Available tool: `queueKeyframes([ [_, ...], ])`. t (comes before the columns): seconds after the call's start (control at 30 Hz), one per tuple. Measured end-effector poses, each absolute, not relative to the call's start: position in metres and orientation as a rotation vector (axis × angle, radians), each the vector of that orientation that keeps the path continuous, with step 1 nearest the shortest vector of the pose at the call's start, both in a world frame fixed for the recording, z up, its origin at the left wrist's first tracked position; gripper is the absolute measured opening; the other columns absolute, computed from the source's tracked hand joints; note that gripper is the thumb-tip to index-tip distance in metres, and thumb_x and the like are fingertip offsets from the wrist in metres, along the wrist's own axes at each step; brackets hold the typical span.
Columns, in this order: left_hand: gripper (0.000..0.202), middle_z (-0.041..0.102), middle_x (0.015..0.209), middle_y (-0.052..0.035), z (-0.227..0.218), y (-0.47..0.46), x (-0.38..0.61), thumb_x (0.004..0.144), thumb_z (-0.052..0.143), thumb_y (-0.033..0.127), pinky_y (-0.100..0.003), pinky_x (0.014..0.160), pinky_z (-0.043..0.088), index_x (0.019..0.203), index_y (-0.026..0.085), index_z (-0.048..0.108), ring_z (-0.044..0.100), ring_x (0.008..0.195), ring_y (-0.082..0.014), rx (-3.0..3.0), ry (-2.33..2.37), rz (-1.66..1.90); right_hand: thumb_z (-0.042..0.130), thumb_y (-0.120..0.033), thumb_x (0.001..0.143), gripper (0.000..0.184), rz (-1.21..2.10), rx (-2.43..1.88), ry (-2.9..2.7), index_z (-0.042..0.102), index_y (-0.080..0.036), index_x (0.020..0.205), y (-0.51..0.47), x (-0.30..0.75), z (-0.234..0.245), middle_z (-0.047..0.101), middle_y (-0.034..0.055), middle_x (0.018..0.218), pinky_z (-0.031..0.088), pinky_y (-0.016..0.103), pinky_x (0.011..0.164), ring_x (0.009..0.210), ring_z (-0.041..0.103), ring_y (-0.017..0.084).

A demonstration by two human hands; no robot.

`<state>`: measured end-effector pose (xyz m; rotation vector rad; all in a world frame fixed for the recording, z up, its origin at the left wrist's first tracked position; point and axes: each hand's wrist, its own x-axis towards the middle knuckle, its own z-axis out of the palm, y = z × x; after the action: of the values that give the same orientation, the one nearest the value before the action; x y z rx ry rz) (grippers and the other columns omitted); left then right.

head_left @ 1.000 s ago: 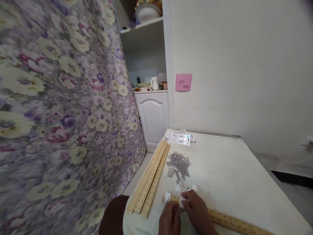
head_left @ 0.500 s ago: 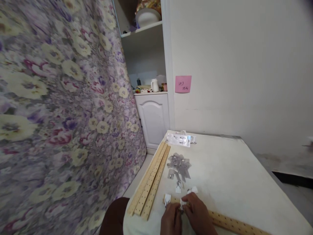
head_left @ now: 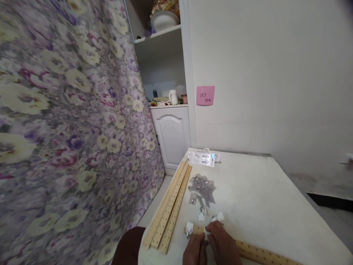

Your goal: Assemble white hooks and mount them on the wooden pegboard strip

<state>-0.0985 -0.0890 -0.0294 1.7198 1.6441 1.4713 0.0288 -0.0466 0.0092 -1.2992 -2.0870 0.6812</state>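
A pale wooden strip with rows of holes (head_left: 255, 251) lies across the near side of the table, passing under both hands. My left hand (head_left: 194, 250) is closed at its left part, fingertips bent against a small metal piece with a white tag (head_left: 206, 231). My right hand (head_left: 224, 243) pinches that same piece from the right; its metal part is mostly hidden by fingers. Another white-tagged metal piece (head_left: 189, 229) sits on the strip's left end. Two more lie just beyond the strip: one tagged piece (head_left: 202, 214) and another tagged piece (head_left: 218, 217) by my right fingers.
Three perforated wooden strips (head_left: 172, 211) lie side by side along the table's left edge. A pile of small clear bags (head_left: 202, 187) is mid-table. Farther back rests a clear blister pack (head_left: 200, 158). A floral curtain (head_left: 82, 147) hangs at the left.
The view has shifted slightly. Both hands stay around the tagged piece on the strip, with only a small movement of the fingers.
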Motion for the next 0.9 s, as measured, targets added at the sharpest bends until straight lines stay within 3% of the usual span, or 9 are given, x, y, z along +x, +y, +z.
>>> queueKeyframes([
  [0.33,0.037,0.066,0.084,-0.0106,-0.045,-0.088,-0.1,0.091,0.038,0.04,-0.031,0.075,0.051,0.102,0.021,0.066,0.062,0.079,-0.0206,1.811,1.629,1.448,0.039,-0.02,0.087,0.023,0.699,-1.272,-2.063,0.062,-0.021,0.088,-0.047,0.031,0.013,0.066,0.0045,0.094,0.047,0.024,0.081,0.089,0.063,0.016],
  [0.73,0.031,0.063,0.087,-0.0095,-0.045,-0.087,-0.102,0.088,0.034,0.024,-0.032,0.075,0.051,0.098,0.02,0.063,0.063,0.082,-0.0207,1.87,1.763,1.097,0.045,-0.015,0.081,0.017,0.779,-1.317,-2.003,0.061,-0.02,0.079,-0.044,0.03,0.019,0.065,0.0039,0.085,0.045,0.027,0.076,0.083,0.061,0.017],
  [0.9,0.03,0.066,0.089,-0.0098,-0.049,-0.086,-0.105,0.088,0.038,0.024,-0.032,0.08,0.051,0.103,0.02,0.063,0.063,0.086,-0.0206,1.914,1.694,1.267,0.045,-0.017,0.08,0.016,0.74,-1.247,-1.969,0.062,-0.019,0.082,-0.045,0.03,0.015,0.065,0.0053,0.086,0.046,0.029,0.078,0.085,0.061,0.018],
])
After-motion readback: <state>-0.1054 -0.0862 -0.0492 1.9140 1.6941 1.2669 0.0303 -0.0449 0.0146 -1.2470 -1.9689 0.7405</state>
